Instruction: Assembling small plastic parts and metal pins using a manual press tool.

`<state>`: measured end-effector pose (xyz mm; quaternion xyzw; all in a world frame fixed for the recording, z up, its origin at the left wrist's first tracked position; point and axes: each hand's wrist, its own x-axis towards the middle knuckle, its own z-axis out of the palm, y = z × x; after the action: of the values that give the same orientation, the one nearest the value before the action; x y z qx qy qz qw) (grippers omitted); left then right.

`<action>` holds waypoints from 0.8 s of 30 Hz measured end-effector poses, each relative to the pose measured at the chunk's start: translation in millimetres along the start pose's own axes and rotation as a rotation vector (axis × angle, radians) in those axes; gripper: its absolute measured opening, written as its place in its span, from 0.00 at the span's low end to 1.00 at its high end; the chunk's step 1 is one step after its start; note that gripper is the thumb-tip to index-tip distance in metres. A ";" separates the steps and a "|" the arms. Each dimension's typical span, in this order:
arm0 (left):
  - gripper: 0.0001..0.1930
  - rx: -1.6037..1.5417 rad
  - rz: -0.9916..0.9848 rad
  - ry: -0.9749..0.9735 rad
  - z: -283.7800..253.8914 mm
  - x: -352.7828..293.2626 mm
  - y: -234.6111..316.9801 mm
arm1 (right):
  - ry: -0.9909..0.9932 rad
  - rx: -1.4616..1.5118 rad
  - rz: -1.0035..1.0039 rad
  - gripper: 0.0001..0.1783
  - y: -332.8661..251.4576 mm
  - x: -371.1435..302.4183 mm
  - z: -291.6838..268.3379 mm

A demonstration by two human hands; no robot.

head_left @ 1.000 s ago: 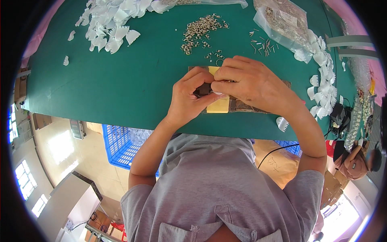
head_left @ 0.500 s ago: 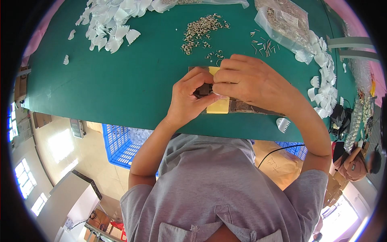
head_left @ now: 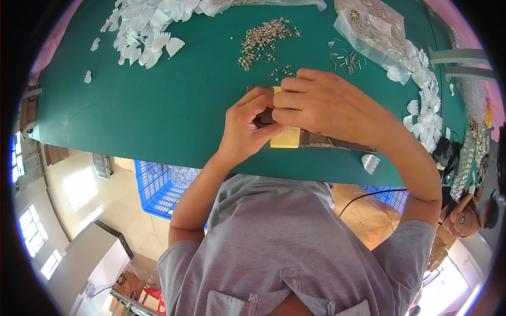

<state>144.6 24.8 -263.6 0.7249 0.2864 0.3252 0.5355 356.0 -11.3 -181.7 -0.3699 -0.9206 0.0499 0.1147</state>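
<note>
Clips [head_left: 259, 42] behind block [head_left: 285, 138], left of bag [head_left: 375, 39]

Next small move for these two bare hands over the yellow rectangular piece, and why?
Probably a light press of the bare, curled right hand toward the bare, curled left hand: the two meet over the yellow rectangular piece, suggesting close two-handed work. Whatever lies between them is hidden, so this is tentative.

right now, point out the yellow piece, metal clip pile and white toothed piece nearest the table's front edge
Yellow piece [head_left: 285, 139]: head view, its lower part
Metal clip pile [head_left: 259, 40]: head view, its middle
White toothed piece [head_left: 369, 163]: head view, its smooth body
</note>
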 end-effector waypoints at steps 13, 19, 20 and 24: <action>0.16 -0.001 -0.008 -0.007 0.1 -1.7 -5.4 | -0.049 -0.168 -0.022 0.04 -5.7 5.4 -4.6; 0.16 -0.047 -0.046 0.010 0.9 -1.6 -4.6 | -0.063 -0.147 -0.026 0.03 -3.4 6.5 -4.7; 0.15 -0.028 -0.022 0.009 0.8 -0.5 -3.0 | -0.057 -0.134 -0.030 0.03 -2.5 5.7 -4.2; 0.15 0.012 0.028 0.011 0.6 0.5 -2.2 | -0.082 -0.097 -0.037 0.05 -0.6 5.2 -4.9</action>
<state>145.2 25.3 -265.7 0.7303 0.2811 0.3348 0.5249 353.2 -8.1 -175.9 -0.3557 -0.9325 0.0184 0.0598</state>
